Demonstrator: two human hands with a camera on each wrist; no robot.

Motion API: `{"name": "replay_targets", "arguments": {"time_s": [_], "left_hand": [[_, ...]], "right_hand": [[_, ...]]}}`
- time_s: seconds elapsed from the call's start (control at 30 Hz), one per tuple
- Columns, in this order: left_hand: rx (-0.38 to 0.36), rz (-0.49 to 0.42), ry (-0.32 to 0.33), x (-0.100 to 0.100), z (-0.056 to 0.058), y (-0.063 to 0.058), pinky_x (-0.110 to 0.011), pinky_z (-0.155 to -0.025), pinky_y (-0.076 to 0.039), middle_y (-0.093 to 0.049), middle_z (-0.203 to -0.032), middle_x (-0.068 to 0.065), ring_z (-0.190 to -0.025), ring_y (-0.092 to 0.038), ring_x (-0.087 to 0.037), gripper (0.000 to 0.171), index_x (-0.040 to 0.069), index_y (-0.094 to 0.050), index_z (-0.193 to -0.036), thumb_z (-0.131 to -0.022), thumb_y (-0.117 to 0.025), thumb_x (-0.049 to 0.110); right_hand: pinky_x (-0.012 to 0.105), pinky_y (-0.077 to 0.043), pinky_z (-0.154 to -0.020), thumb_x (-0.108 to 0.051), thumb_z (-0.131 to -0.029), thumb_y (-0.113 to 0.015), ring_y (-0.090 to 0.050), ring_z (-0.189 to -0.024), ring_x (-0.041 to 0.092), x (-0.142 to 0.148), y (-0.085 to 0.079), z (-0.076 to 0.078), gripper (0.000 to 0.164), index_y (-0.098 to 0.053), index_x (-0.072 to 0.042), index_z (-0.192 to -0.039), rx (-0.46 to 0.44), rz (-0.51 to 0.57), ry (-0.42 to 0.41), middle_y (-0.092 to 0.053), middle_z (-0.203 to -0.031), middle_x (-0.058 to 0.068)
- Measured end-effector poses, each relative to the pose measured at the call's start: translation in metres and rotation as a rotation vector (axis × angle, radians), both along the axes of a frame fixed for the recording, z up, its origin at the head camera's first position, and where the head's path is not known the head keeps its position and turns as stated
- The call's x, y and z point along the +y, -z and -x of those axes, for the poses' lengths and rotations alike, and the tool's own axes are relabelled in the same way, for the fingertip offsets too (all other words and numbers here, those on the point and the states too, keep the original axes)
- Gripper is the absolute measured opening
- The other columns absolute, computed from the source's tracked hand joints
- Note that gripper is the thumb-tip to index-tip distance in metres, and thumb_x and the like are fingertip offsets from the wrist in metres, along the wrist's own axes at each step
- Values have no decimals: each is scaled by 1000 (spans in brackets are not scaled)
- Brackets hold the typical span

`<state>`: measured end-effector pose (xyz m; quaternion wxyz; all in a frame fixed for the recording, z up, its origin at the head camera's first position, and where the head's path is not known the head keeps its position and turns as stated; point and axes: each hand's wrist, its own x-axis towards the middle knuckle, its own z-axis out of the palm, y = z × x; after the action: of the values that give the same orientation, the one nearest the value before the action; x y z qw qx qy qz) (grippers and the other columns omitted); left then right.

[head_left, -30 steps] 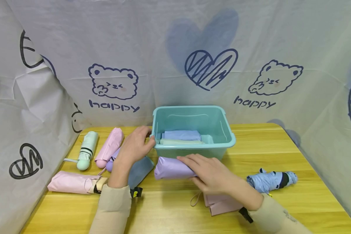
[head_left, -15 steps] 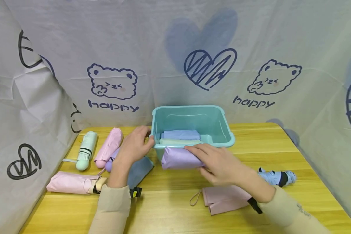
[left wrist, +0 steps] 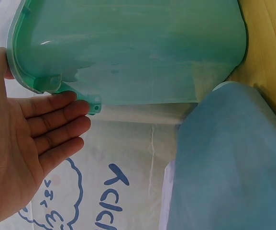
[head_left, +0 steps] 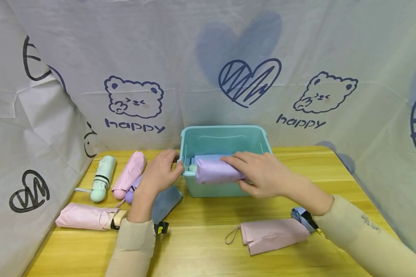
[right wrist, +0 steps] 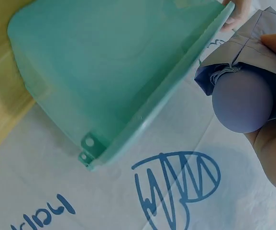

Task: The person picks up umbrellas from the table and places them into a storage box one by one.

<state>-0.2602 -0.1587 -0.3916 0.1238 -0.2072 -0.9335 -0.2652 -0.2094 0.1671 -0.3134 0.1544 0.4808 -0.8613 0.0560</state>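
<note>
My right hand (head_left: 263, 173) grips a folded lilac umbrella (head_left: 213, 171), held level over the front rim of a teal plastic bin (head_left: 222, 190). Its round knob handle (right wrist: 243, 101) points toward the camera in the right wrist view. My left hand (head_left: 162, 169) is at the bin's left rim. Seen from the left wrist, its thumb is at the rim and its fingers (left wrist: 59, 127) lie straight by the outer corner. Inside the bin, a folded blue umbrella (head_left: 208, 156) shows partly behind the lilac one, with a bit of a pale green item (head_left: 192, 167).
Left on the wooden table lie a mint umbrella (head_left: 103, 177), two pink umbrellas (head_left: 131, 173) (head_left: 84, 216), a purple one (head_left: 130, 197) and a blue-grey one (head_left: 166, 204). At right are a dusty pink umbrella (head_left: 274, 235) and a blue one (head_left: 300, 216), partly behind the forearm.
My right hand has raised the lilac umbrella and carried it forward, from in front of the bin to over its front rim. The left hand has stayed at the left rim.
</note>
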Motion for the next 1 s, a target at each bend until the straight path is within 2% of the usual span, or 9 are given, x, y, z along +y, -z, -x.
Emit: {"name": "replay_targets", "arguments": {"time_s": [0.2, 0.5, 0.8, 1.0], "left_hand": [[-2, 5, 2, 0, 1, 1, -42, -84, -52, -63, -105, -5, -94, -56, -23, 33, 6, -67, -113, -96, -52, 30], [1, -1, 1, 0, 0, 2, -43, -85, -53, -64, -106, -5, -95, -58, -23, 32, 6, -67, -112, -95, -53, 30], [1, -4, -1, 0, 0, 1, -43, -86, -53, -64, -108, -5, -97, -58, -23, 33, 7, -67, -112, -95, -52, 31], [0, -7, 2, -1, 0, 0, -44, -87, -53, -64, -110, -6, -98, -59, -24, 37, 6, -68, -116, -95, -52, 31]], "right_hand": [[45, -61, -73, -21, -88, -68, -69, -106, 28, -3, -8, 14, 61, -55, -6, -146, -18, -34, 4, -69, -125, 11], [44, -60, -77, -22, -92, -67, -68, -102, 24, -12, -17, 41, 57, -55, -9, -147, -117, -128, 24, -69, -124, 9], [48, -56, -89, -23, -95, -65, -67, -111, 26, -22, -20, 65, 58, -52, -11, -151, -288, -221, 75, -65, -137, 9], [50, -54, -95, -22, -94, -65, -65, -114, 27, -28, -17, 78, 59, -52, -8, -150, -356, -269, 64, -64, -140, 10]]}}
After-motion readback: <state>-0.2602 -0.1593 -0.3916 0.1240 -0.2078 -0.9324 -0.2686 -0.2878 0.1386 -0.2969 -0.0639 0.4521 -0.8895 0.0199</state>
